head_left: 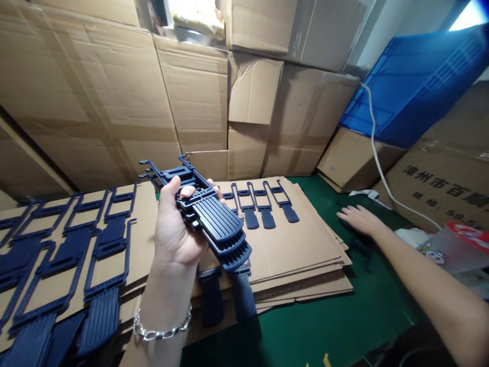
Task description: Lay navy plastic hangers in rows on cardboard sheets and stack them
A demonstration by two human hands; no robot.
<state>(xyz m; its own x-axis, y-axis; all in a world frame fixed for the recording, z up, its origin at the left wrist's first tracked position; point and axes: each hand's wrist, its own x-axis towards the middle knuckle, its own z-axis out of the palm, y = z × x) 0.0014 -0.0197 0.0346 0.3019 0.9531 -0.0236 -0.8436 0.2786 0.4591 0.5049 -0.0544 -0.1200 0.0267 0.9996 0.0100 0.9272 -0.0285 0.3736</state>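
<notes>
Because cardboard boxes [114, 102] line its far edge: the green counter [305, 326] probably gives most working room toward its near edge.
Cardboard sheets [298, 250]: layered across the counter's left and middle; best not to drag their loose edges.
Laid-out frames [100, 316]: dark blue with paddle ends, overlapping in rows toward the counter's left edge; others lie farther right, near the far edge, and a low sweep could nudge them.
Held stack [217, 216]: several similar frames nested together, raised off the counter above the middle sheets, hooked ends toward the far edge. Its paddles fan slightly, so squaring them would likely steady it.
Left grip [175, 227]: pinching the stack around mid-length, thumb on one side, fingers round the other; even pressure should suit the thin rails.
Right grip [361, 219]: fingers stretched out, toward the counter's far right corner, beside a dark blurred shape [361, 247]; contact cannot be told.
Bracelet [160, 335]: silver chain below the left grip, best kept off the hooks.
</notes>
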